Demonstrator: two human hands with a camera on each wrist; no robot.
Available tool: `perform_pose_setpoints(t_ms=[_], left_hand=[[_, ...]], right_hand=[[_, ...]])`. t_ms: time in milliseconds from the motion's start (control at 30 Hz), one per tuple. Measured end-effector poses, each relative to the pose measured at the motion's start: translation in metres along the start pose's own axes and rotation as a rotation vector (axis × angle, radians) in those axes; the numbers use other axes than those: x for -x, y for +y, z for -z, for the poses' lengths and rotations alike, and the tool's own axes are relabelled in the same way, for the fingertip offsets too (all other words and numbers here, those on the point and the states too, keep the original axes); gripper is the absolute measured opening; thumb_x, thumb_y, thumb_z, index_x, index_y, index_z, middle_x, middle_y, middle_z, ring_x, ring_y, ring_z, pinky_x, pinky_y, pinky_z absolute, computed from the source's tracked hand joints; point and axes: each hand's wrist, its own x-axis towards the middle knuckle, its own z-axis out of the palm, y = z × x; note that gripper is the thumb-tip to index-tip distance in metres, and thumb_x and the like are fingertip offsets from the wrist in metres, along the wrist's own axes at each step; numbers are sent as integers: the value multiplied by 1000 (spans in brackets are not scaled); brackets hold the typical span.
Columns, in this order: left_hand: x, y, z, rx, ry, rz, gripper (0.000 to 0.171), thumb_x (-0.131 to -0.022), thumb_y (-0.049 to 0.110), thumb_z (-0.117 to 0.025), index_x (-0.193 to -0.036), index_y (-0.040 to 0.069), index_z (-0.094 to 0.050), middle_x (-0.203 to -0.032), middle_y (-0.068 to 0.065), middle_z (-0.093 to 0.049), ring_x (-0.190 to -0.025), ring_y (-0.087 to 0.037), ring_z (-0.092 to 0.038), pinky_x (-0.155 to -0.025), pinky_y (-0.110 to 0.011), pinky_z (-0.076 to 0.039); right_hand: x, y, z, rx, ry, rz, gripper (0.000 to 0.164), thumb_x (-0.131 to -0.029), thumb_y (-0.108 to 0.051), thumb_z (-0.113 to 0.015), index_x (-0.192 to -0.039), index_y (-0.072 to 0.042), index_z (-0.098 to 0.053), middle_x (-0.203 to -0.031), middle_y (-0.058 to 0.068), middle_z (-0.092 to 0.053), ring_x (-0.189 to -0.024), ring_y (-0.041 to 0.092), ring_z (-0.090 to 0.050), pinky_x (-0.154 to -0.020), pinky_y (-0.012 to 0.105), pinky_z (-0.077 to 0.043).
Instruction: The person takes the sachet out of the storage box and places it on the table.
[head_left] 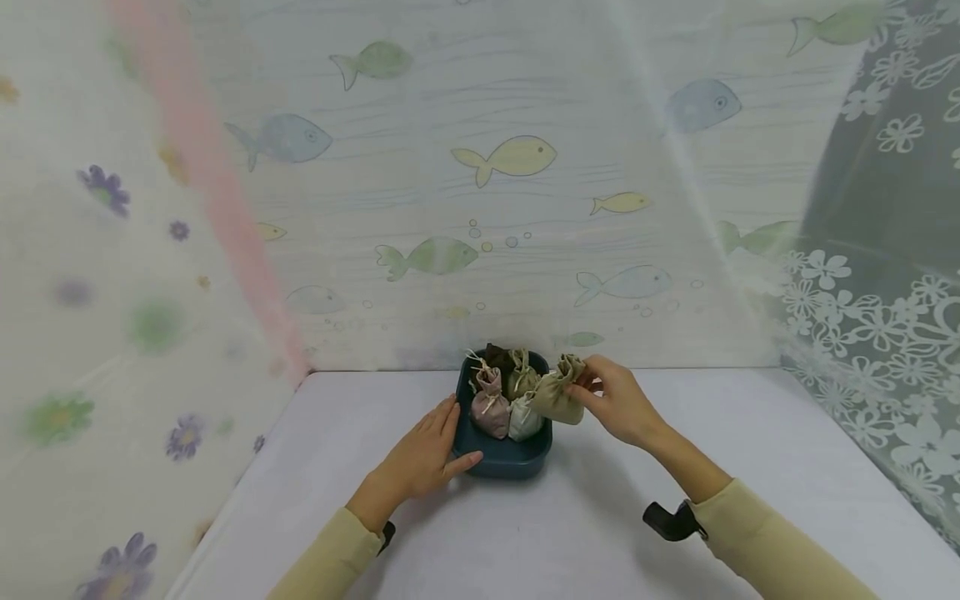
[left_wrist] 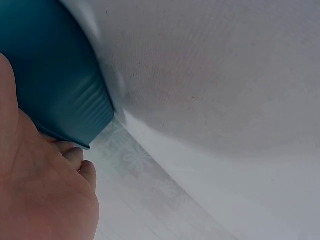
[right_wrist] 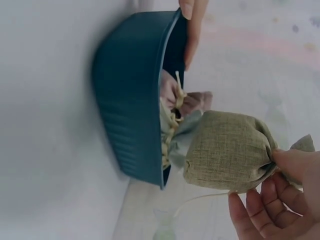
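While pinching green pouch point(head_left: 557, 400) with right hand point(head_left: 619, 404), touching blue bin point(head_left: 502, 463) with unclenched left hand point(head_left: 422, 452). Cannot see base of dark bundle point(head_left: 497, 357).

I see a pale backdrop point(head_left: 517, 92) printed with green, blue and yellow fish point(head_left: 521, 157), hanging behind the white surface point(head_left: 600, 533). Toward my left runs a white curtain point(head_left: 97, 350) with purple and green flowers point(head_left: 183, 437) and a pink band point(head_left: 228, 225); toward my right, a grey panel point(head_left: 870, 217) with white blossoms point(head_left: 930, 446).
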Motion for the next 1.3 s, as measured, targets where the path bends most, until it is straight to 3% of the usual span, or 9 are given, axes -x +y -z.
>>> perform_pose_setpoints(t_ms=[633, 1300], left_hand=[[0, 0, -5, 18, 3, 11, 98, -102, 70, -37, -159, -8, -23, -168, -23, -16, -155, -35, -20, -124, -48, -24], [1, 2, 1, 25, 4, 10, 98, -102, 70, -36, -159, -8, -22, -168, -22, -15, -155, -35, -19, -124, -48, -24]], right_hand=[[7, 25, 32, 84, 40, -29, 11, -97, -4, -70, -106, 1, -66, -96, 8, -65, -91, 22, -63, -84, 37, -57], [9, 71, 60, 167, 72, -111, 15, -98, -8, -69, -106, 5, -64, -95, 13, -64, -90, 26, -62, -76, 28, -54]])
